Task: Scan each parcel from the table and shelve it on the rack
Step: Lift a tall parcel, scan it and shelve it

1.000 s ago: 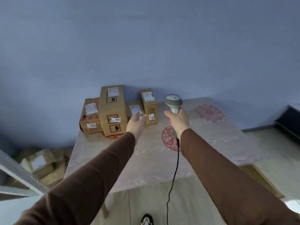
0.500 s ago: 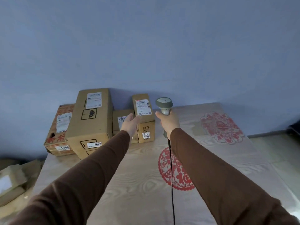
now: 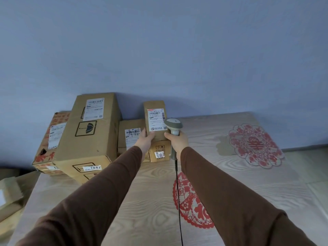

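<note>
On the table (image 3: 145,206), against the blue wall, four cardboard boxes stand grouped at the left. Your left hand (image 3: 144,141) grasps the near end of the narrow box (image 3: 154,119), the rightmost one. Just beside it, your right hand (image 3: 178,142) clenches the corded scanner (image 3: 173,125).

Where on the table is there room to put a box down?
The table is bare on its right half, around the red paper-cut, and along the near edge. The back left corner is crowded with parcels.
</note>
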Tool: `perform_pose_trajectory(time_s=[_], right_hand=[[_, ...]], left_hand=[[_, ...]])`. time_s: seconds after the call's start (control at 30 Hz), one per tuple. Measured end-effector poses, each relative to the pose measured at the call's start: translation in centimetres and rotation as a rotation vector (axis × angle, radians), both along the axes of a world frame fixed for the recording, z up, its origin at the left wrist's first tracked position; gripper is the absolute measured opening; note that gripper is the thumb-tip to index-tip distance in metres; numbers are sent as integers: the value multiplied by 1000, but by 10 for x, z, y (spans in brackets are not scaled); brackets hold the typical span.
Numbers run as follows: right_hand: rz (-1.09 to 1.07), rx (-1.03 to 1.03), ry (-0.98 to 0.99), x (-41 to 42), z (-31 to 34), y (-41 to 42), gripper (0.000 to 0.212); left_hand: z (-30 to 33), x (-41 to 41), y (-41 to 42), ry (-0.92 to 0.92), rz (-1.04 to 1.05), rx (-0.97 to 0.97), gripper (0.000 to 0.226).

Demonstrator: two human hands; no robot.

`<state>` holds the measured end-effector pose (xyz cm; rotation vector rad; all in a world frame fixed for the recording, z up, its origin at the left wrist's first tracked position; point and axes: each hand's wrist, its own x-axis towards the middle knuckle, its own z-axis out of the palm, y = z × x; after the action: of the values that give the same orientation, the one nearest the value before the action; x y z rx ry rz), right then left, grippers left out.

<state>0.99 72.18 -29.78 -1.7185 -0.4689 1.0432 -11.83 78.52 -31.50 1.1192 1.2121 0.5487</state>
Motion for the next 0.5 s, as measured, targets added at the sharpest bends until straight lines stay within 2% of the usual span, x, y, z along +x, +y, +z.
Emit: perform_pose_trajectory(time_s=[0.23,0.4,0.5], right_hand=[[10,91,7,18,19,-30,24],[11,191,1,29,52,-85,27],[22,257,15,38,77,-134,28]], left_hand=[[28,10,-35,-160,57,19,67],[71,21,-95,-305,106,5,48],[92,28,-143,-318,160,51,43]])
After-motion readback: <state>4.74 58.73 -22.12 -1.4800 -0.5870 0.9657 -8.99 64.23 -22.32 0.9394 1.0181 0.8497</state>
